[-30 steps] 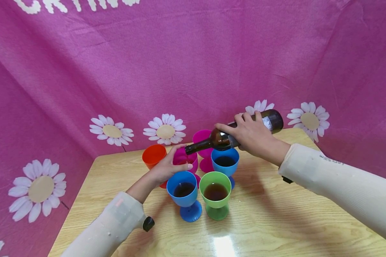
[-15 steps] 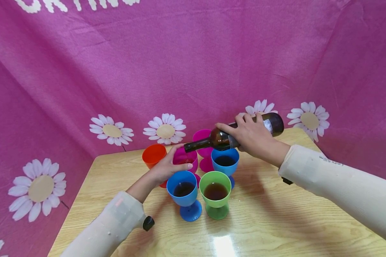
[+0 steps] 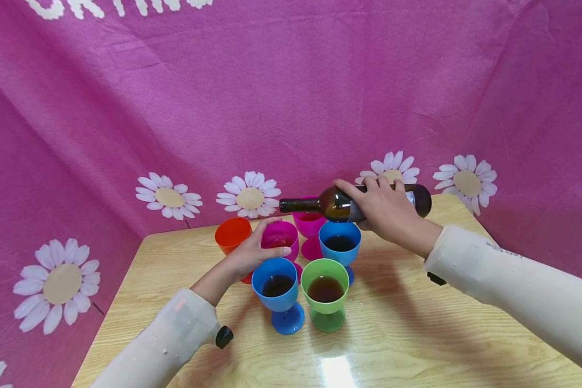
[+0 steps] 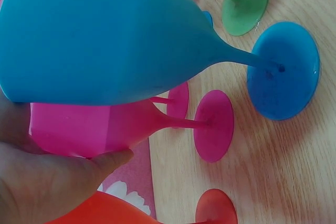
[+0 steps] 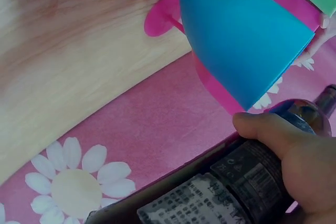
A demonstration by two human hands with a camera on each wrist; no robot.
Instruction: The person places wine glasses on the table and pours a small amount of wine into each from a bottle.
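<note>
My right hand (image 3: pixel 388 210) grips a dark glass wine bottle (image 3: pixel 336 205) around its body. The bottle lies nearly level above the goblets, its mouth to the left, with no stream visible at it. In the right wrist view its label (image 5: pixel 194 203) shows beneath the hand. My left hand (image 3: pixel 252 254) holds the bowl of the nearer magenta goblet (image 3: pixel 291 242), thumb on the near side and fingers behind. Red liquid shows inside this goblet. In the left wrist view, the thumb lies along the magenta bowl (image 4: pixel 105 124), partly behind a blue goblet (image 4: pixel 121 40).
Dark liquid stands in the front blue goblet (image 3: pixel 274 302), the green goblet (image 3: pixel 326 307) and the right blue goblet (image 3: pixel 341 257). Behind them is another magenta goblet (image 3: pixel 310 230), partly under the bottle. An orange goblet (image 3: pixel 233 234) stands left on the wooden table (image 3: pixel 417 302), before a pink cloth (image 3: pixel 291 108).
The bottle has tipped from mouth-down to nearly level, its neck rising away from the nearer magenta goblet. The thin stream seen earlier is gone. My left hand has stayed in place.
</note>
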